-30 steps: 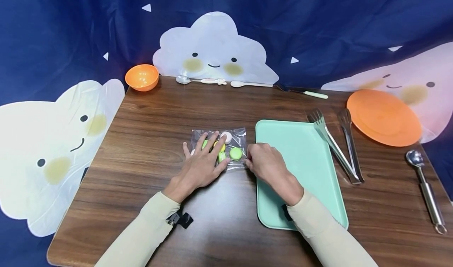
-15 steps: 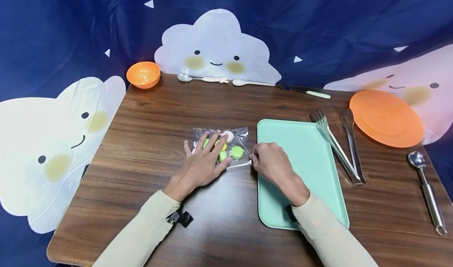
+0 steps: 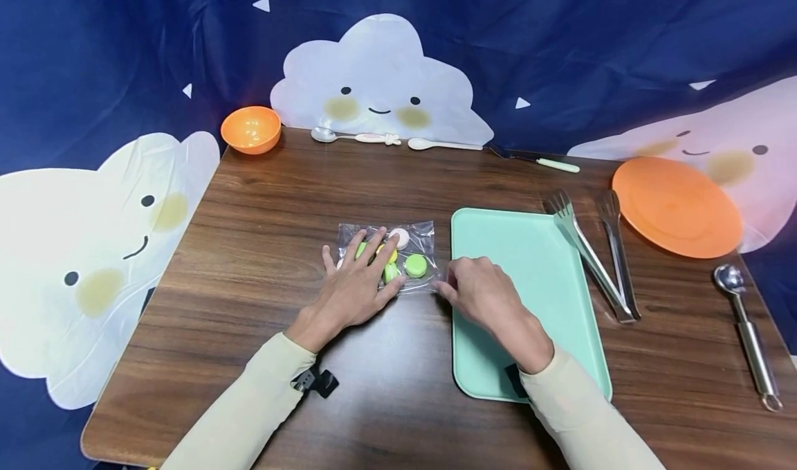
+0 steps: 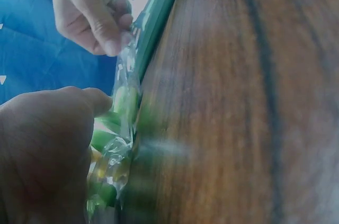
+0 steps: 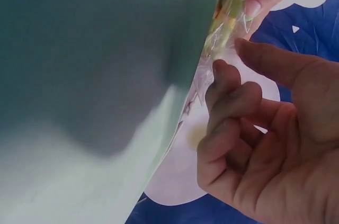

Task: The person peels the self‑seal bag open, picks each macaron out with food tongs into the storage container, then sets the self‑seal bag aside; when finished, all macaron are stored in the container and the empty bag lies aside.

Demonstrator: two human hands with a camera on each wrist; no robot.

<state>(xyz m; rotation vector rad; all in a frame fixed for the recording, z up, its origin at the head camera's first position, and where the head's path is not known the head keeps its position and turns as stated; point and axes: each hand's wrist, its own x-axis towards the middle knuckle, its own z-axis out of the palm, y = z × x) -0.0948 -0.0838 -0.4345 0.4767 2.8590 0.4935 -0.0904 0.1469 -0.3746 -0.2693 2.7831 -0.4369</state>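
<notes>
A clear plastic bag (image 3: 425,235) lies on the table with several toy macarons inside: green, yellow and white. A green macaron (image 3: 415,266) shows at its right side. My left hand (image 3: 349,286) rests flat over the bag with fingers spread, hiding part of it. At the bag's right edge is my right hand (image 3: 482,290), over the mint-green tray's left side. In the right wrist view its fingers (image 5: 228,128) are bent, with a gap between thumb and index fingertip next to the clear film. Whether the thumb touches the film is hard to tell.
The mint-green tray (image 3: 523,238) lies right of the bag. Metal tongs (image 3: 591,262), an orange plate (image 3: 679,207) and a metal scoop (image 3: 750,338) are farther right. Along the back edge stand an orange bowl (image 3: 251,131) and lie a spoon (image 3: 324,135), a white spoon (image 3: 445,145) and a green-handled utensil (image 3: 557,165).
My right hand pulled slightly right with the bag's edge pinched; now its thumb has parted from the index finger and the bag edge sits a little back left. My left hand stays on the bag.
</notes>
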